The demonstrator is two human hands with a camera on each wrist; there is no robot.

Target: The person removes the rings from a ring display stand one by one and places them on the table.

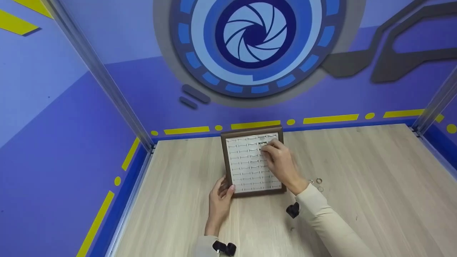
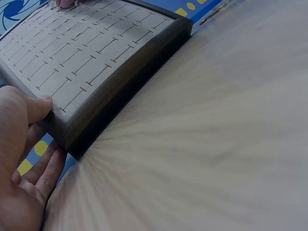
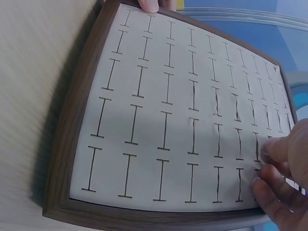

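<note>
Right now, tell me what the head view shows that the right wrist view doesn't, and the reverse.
Only head: rings lying on the table, and both sleeves.
Only right wrist: some slots that the right hand hides from the head view.
Both: tray, table, right hand, and at least part of the left hand.

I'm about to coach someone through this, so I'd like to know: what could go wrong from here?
The right sleeve is close to the loose rings on the table, so it might brush them away. The left hand holds the slotted tray only by its near left corner, so a push from the right hand near the far right corner could shift it.
</note>
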